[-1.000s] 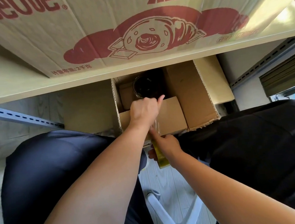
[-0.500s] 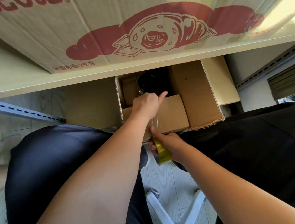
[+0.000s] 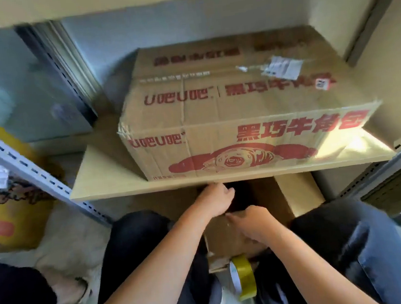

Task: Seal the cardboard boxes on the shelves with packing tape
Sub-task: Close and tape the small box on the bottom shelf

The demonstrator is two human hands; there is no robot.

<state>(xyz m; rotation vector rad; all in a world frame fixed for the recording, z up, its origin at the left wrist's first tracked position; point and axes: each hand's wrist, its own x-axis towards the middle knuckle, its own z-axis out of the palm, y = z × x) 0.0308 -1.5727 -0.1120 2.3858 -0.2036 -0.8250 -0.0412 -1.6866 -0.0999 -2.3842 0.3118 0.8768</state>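
Under the shelf board (image 3: 113,186), both hands are working on the open box (image 3: 228,233) on the lower level, right between the person's knees. Left hand (image 3: 216,200) is reaching in toward the dark inside of the box, just below the board's front edge, fingers curled loosely; can't tell if it's pinching tape or a flap because of the blur. Right hand (image 3: 251,222) sits on the near flap with its fingers bent down onto the cardboard, and whether it grips anything isn't clear either. The 2 hands are close but not touching. 1 roll of yellowish packing tape (image 3: 244,280) hangs or stands on edge just below the box's near side, under the right wrist, with neither hand on it. Box count: 2 cardboard ones in the rack, the open one below and 1 big printed box (image 3: 245,111) with red lettering and a croissant picture on the board above, its top flaps closed and a torn white label (image 3: 282,67) on top. Off to the left there's 1 yellow package (image 3: 7,198) behind the grey slotted rail (image 3: 29,169). Most of the lower box is hidden by the board and the arms, its contents are just a dark patch, and the whole shot is motion-smeared.
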